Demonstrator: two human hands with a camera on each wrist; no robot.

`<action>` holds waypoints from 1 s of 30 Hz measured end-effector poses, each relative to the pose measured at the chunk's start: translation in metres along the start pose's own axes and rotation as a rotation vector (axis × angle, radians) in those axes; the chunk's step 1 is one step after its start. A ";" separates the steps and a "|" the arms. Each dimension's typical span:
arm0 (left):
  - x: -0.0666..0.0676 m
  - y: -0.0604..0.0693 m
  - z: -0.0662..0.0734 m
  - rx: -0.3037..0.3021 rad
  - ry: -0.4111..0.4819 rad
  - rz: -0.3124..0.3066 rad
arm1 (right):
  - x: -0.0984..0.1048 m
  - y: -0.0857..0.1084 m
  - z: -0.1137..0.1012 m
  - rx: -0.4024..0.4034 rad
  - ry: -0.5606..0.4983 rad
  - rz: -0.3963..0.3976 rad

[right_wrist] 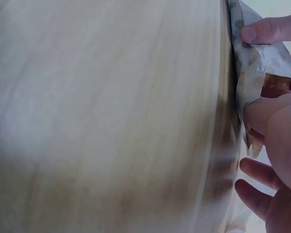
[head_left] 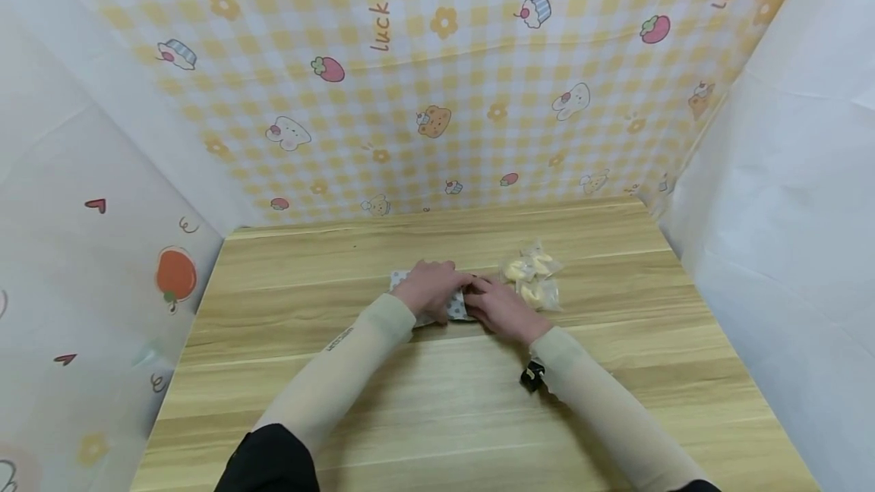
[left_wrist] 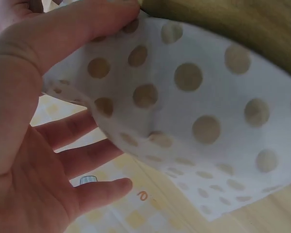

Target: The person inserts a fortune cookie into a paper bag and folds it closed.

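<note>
Black sleeve (head_left: 273, 465) at the lower left of the frame is the closest thing from where I'm standing, with cream sleeve covers (head_left: 335, 378) running up toward the middle. Biggest after that is a yellow gingham backdrop (head_left: 383, 97) across the top, then a wood-grain table (head_left: 444, 416).

Now the good bit: polka-dot paper bag (head_left: 456, 307), dead centre of the frame. Looks super light and floppy to me, probably creases if you breathe on it and could rip at the mouth. I'd grab it by the rim or a flat side and not squash the middle. Doubt it's slippery.

Left hand (head_left: 431, 287) has it pinched, thumb on the dotted face, the other fingers I can see spread loose behind. Right hand (head_left: 504, 310) seems to be pinching the edge of the mouth, other fingers loosely out; can't tell if it's got anything inside.

Smallest: clear-wrapped yellow snacks (head_left: 538, 294) right of centre, just beyond the right hand. Maybe cookies, likely crumbly, so I'd lift them by the wrapper edges.
</note>
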State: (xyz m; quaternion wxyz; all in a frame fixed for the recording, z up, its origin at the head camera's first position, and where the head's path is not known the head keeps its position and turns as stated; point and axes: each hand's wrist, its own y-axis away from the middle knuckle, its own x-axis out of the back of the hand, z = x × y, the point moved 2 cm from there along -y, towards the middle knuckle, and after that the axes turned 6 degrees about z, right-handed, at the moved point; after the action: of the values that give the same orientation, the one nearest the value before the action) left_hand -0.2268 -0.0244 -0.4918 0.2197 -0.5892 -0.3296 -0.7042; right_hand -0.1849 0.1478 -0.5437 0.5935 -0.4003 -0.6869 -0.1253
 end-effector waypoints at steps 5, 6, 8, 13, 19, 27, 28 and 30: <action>0.000 0.006 -0.003 -0.013 0.062 0.048 | 0.003 -0.001 0.000 -0.021 0.019 -0.003; -0.001 0.007 -0.004 -0.015 0.071 0.057 | 0.004 -0.002 0.000 -0.025 0.020 -0.004; -0.002 0.009 -0.006 -0.019 0.095 0.078 | 0.005 -0.002 -0.001 -0.031 0.025 -0.009; -0.008 0.011 -0.013 0.015 0.172 0.118 | 0.006 -0.002 -0.002 -0.046 0.029 -0.026; -0.017 0.014 -0.021 0.078 0.244 0.106 | 0.006 0.000 -0.002 -0.066 -0.003 -0.029; -0.023 0.017 -0.028 0.100 0.268 0.117 | 0.008 0.002 -0.003 -0.063 -0.006 -0.017; -0.023 0.018 -0.028 0.099 0.270 0.121 | 0.009 0.002 -0.004 -0.067 -0.009 -0.020; -0.023 0.019 -0.028 0.097 0.272 0.129 | 0.011 0.002 -0.005 -0.080 -0.015 -0.028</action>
State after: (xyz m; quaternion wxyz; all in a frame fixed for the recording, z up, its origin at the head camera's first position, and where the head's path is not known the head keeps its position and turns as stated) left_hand -0.2281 -0.0593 -0.5131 0.3350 -0.4972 -0.2919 -0.7452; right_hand -0.1793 0.1503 -0.5334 0.5700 -0.4148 -0.6914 -0.1580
